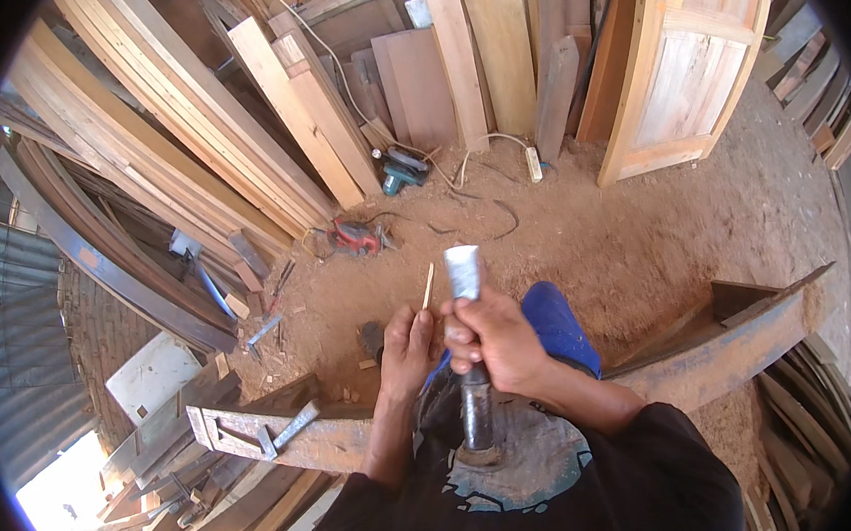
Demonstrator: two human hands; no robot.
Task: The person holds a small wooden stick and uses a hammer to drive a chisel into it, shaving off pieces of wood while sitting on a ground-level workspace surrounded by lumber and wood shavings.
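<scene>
My right hand (499, 340) is closed round a chisel, whose wide, pale metal blade (462, 270) points away from me. Its dark handle (476, 412) comes out below the fist and ends close to the front of my dark shirt. Just to the left, my left hand (410, 348) pinches a thin wooden stick (429, 287) that stands up from the fingertips. Blade and stick are side by side and apart. Part of the chisel between blade and handle is hidden by my right fingers.
A worn wooden beam (334, 445) runs across near me, with a hammer-like tool (294, 428) on it. Red (356, 238) and teal (402, 175) power tools, cords and a power strip (534, 165) lie on the dusty floor. Boards (180, 100) and a panelled door (690, 82) lean beyond.
</scene>
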